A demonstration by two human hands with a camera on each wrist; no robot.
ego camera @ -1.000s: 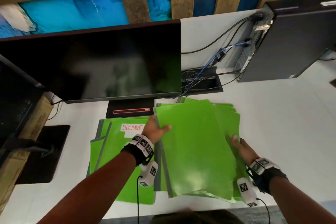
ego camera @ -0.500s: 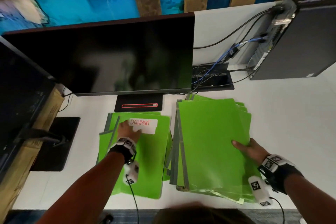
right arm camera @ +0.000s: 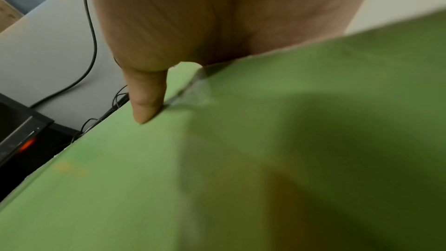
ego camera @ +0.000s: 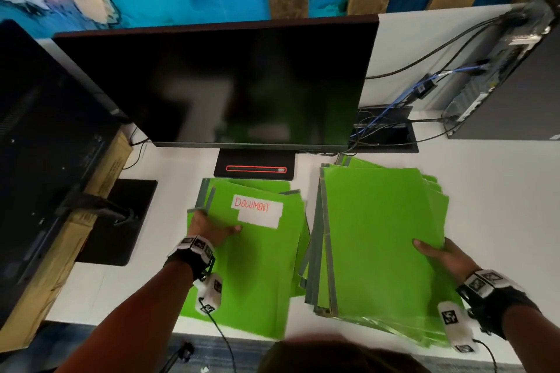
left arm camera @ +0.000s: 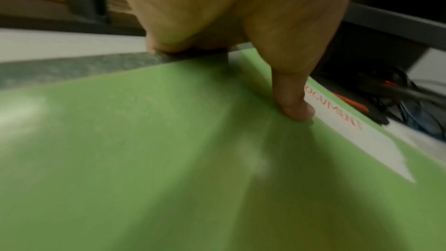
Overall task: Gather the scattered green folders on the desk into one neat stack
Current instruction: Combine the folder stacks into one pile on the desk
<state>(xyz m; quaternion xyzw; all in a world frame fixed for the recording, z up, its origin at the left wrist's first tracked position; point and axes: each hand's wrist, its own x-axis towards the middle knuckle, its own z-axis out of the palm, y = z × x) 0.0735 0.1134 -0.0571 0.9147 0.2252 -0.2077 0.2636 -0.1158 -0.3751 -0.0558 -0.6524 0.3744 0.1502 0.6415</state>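
Two piles of green folders lie on the white desk [ego camera: 491, 191]. The left pile [ego camera: 260, 266] is topped by a folder with a white "DOCUMENT" label [ego camera: 257, 213]. My left hand [ego camera: 216, 222] grips its left spine edge, thumb [left arm camera: 296, 110] on the cover [left arm camera: 169, 159] and fingers over the grey edge. The right stack [ego camera: 372, 236] is thicker and slightly fanned. My right hand [ego camera: 436, 251] grips its right edge, thumb [right arm camera: 144, 110] on top of the stack [right arm camera: 241, 159], fingers hidden beneath.
A dark monitor [ego camera: 242, 85] on its base [ego camera: 254, 166] stands just behind the piles. A second screen [ego camera: 45, 145], its foot [ego camera: 121, 221] and a cardboard box [ego camera: 100, 191] are at the left. A computer tower [ego camera: 515, 79] and cables [ego camera: 394, 118] sit back right.
My left hand left the right stack's left edge and moved left onto the labelled pile. The right stack now lies apart from the left pile, my right hand still on its edge.
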